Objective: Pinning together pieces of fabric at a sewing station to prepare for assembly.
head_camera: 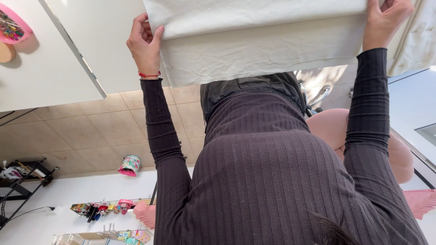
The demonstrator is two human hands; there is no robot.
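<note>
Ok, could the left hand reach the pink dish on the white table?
Probably yes: only bare table lies between the left hand and the pink dish. But that hand grips the cloth and must let go first.

cloth between both hands (edges pinched), table left

Beige square floor tiles, daylight on them. White table top left, pink dish at its edge. Black metal rack lower left against white wall. Colourful small items on shelf. Pink padded chair at right, white unit beside it.
</note>
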